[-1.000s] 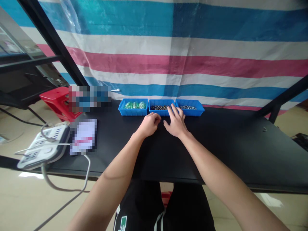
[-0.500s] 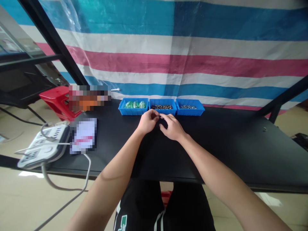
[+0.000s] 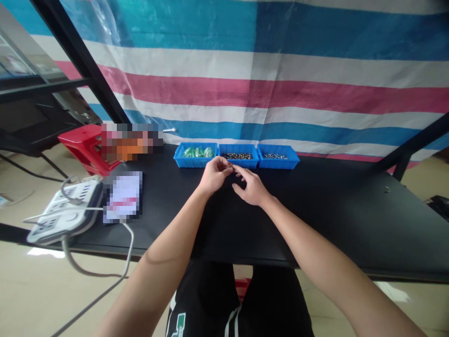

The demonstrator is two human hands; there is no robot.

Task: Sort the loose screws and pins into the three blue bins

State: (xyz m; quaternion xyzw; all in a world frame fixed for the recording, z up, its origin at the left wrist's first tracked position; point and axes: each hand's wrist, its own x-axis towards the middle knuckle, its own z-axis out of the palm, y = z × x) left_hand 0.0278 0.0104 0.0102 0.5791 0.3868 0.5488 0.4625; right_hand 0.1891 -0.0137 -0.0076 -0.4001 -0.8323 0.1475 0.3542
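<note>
Head view: I had the left hand (image 3: 213, 178) pinching a small piece (image 3: 230, 166), too tiny to identify, over the black table (image 3: 231, 229), before the middle blue bin (image 3: 249, 164). Right hand (image 3: 254, 188): grip spread, index finger reaching the piece; contact I could not confirm.

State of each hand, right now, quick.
Left hand: closed, apparently pinching a small piece, too tiny to identify.
Right hand: open, fingertips close to that piece; contact cannot be told.
</note>
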